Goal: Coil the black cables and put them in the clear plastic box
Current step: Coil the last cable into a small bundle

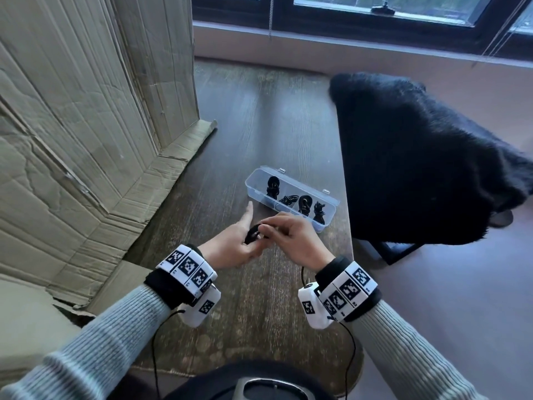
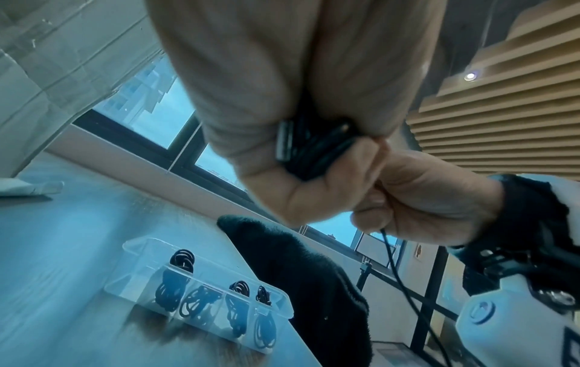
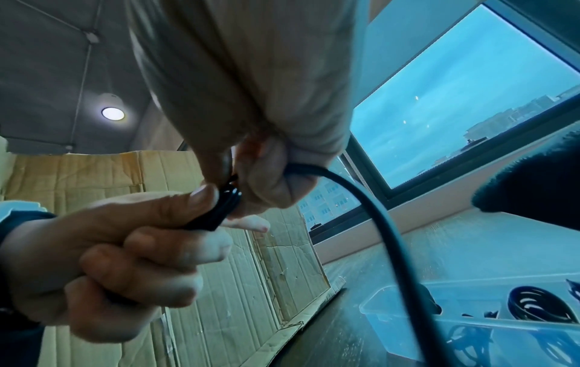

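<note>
The left hand (image 1: 236, 243) pinches the little black cable (image 1: 253, 233) bundle so the loops cannot spring apart. The right hand (image 1: 291, 238) pinches the loose end to wrap it. Both hands hover over the table (image 1: 259, 125). The clear plastic box (image 1: 324, 226), at one o'clock, sits open, holding four coils.

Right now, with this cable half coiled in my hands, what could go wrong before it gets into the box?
1. The coil is pinched only between the left hand and right hand; ease either grip and the loops may spring apart.
2. A loose tail still trails from the right hand and could snag.
3. The box already holds four bundles, so little free space shows.
</note>
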`<state>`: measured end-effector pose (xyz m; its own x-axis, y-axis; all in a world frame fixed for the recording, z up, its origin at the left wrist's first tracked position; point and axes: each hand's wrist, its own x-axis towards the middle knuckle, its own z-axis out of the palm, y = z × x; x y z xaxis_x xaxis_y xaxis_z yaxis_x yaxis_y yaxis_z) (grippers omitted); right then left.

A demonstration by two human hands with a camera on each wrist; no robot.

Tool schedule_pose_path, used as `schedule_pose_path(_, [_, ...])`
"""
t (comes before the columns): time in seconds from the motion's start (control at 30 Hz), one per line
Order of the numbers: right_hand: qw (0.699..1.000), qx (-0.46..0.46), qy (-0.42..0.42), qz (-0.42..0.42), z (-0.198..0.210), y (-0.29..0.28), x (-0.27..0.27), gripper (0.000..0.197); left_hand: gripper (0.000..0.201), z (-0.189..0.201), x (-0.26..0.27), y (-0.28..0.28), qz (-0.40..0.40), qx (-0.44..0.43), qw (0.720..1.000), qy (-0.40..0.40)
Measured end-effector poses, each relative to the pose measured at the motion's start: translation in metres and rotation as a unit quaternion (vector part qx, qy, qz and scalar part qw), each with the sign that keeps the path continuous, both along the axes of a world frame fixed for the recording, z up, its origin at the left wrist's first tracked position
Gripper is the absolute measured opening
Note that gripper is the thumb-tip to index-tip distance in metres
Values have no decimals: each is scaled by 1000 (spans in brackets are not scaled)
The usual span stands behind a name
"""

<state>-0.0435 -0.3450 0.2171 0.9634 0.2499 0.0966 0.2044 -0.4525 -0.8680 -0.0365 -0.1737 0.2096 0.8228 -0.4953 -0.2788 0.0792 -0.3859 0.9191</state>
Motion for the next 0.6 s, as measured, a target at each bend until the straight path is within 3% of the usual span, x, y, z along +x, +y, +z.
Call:
schedule_pose_path(0.07, [1000, 3, -26, 4, -1, -1, -1, 14, 87, 2, -2, 0, -14, -21, 1000, 15])
schedule_pose_path(0.13, [999, 7, -46, -2, -3, 1, -1, 13, 63, 7, -4, -2, -24, -15, 1000, -7])
schedule_pose_path(0.23, [998, 5, -65, -23, -8, 1, -1, 12, 32, 9, -1, -2, -29, 115, 987, -108])
schedule_pose_path(0.37, [995, 5, -76, -61, -13, 4, 0, 13, 39, 2, 0, 1, -34, 226, 948, -223])
schedule_pose_path(0.5, [990, 26, -77, -117, -6, 0, 5, 13, 40, -4, -2, 3, -7, 322, 873, -366])
schedule_pose_path(0.6, [988, 29, -79, -126, -2, 1, 4, 12, 34, -9, -5, 0, 15, 312, 876, -368])
